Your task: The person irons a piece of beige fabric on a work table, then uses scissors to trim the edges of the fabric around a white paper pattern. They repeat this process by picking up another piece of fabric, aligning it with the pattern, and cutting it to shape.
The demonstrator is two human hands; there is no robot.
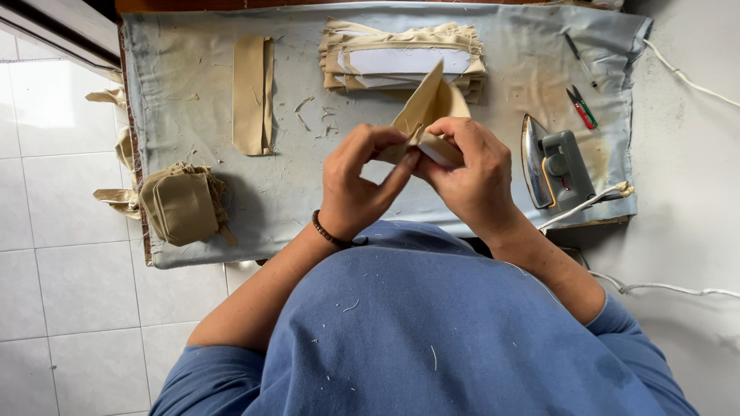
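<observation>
The left hand (356, 179) and right hand (470, 171) are both closed in a pinch on a folded tan fabric piece (428, 112), held up above the padded ironing board (193, 77). On that board, an iron (556, 163) stands at its right end, a stack of tan pieces (401, 58) at its far edge, and a smaller pile (185, 204) at its near left corner.

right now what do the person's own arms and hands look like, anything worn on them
Both forearms are bare. The left hand has a dark beaded bracelet round its wrist. The right hand shows no ring, watch or band. Blue sleeves of a blue top, pushed up towards the elbows, cover the upper arms, and the cloth is flecked with pale thread bits. No gloves.
</observation>
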